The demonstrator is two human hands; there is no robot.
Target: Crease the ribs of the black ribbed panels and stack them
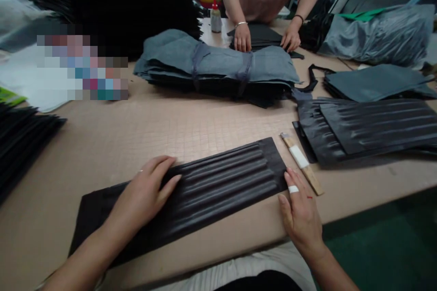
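Observation:
A long black leather-like panel (221, 182) with raised parallel ribs lies at a slant on the table in front of me. My left hand (146, 186) rests over its left half, fingers near the far edge and thumb spread from them on the ribs. At the panel's right end, the fingertips of my right hand (300, 209) meet the corner, with the thumb held apart near the close edge. White tape wraps one right finger. Just beyond that hand is a flat wooden stick (303, 166) with a white wrapping round its middle.
More ribbed black panels (378, 127) are piled at the right. A tied bundle of grey-backed sheets (218, 68) lies across the table (136, 136). Opposite, a co-worker's hands (242, 36) touch dark sheets. A red-tipped bottle (215, 19) stands nearby; black stacks (23, 141) line the left.

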